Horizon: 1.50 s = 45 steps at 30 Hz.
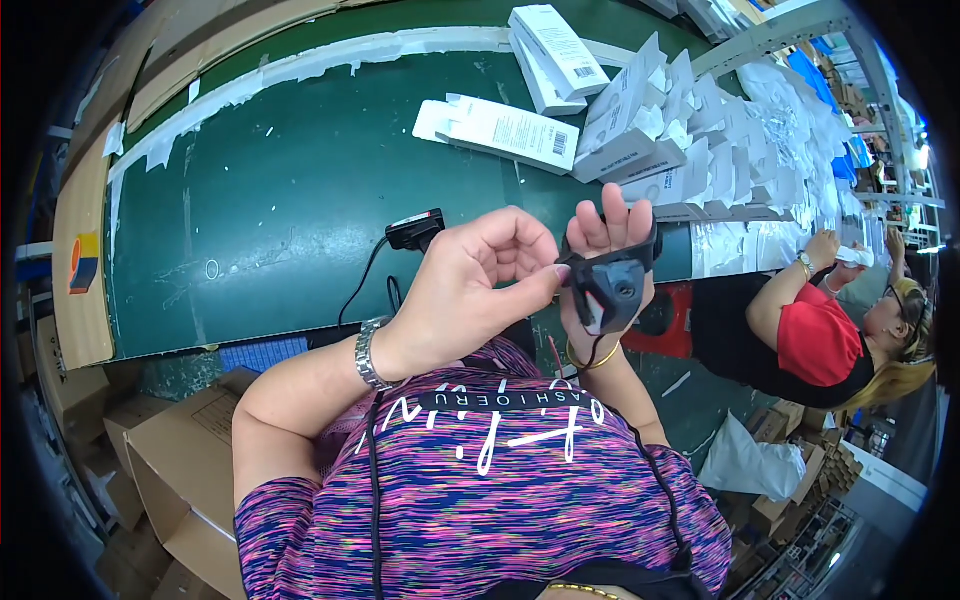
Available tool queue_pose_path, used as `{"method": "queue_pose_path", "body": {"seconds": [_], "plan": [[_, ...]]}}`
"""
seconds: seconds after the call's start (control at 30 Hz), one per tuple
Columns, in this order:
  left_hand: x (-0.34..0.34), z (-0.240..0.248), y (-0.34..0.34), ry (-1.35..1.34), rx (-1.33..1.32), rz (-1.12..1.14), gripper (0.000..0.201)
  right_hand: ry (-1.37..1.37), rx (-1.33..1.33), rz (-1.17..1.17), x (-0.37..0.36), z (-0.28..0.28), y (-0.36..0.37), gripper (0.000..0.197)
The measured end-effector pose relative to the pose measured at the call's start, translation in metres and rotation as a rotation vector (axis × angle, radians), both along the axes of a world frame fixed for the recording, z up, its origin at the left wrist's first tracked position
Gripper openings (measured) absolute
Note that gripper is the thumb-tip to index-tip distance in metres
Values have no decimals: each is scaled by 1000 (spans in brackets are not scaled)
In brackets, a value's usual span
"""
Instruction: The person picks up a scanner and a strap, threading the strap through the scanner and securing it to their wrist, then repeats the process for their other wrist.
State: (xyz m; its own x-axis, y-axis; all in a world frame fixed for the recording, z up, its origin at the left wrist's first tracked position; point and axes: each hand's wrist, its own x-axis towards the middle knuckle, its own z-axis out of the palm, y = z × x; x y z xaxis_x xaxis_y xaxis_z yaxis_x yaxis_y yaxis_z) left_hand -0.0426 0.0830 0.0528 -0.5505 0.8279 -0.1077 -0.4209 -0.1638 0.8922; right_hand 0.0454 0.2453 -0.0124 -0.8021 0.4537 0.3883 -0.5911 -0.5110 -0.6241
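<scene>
My left hand (488, 285), with a metal watch on its wrist, reaches across in front of me. Its thumb and forefinger are closed in a pinch on the edge of a black strap (575, 262). That strap runs round my right hand (608, 215), which is turned palm up with its fingers stretched out. A small black camera-like device (618, 288) with a round lens and a thin cable sits over the right palm. Just beyond the left wrist shows another black device (415, 230) with a cable; whether it is fastened to that hand I cannot tell.
White printed boxes (510, 133) lie flat on the green tabletop (240, 200), and several open-flapped boxes (690, 130) stand packed at the far right. A co-worker (820, 320) works at the right. Below the table's left end is an open cardboard box (190, 450).
</scene>
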Motion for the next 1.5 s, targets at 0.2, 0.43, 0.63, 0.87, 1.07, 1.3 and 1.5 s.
{"method": "queue_pose_path", "body": {"seconds": [0.2,0.43,0.63,0.87,1.07,1.3,1.5], "plan": [[-9,-6,3,-129,101,31,21,-124,91,6,-4,13,-7,80],[-13,-9,-5,-114,67,34,21,-46,728,-162,-2,10,7,76],[-26,-8,-10,112,69,-8,16,-27,827,-313,-7,21,0,57],[-32,-13,-6,-133,81,-91,16,-210,869,-394,-16,41,-10,30],[-22,-12,-5,-170,118,-30,17,-133,784,-312,-19,24,-5,44],[-17,-6,-3,33,100,-21,20,-233,87,29,-13,25,-16,73],[-33,2,-5,1234,-117,248,12,-370,-316,350,-12,39,-11,71]]}}
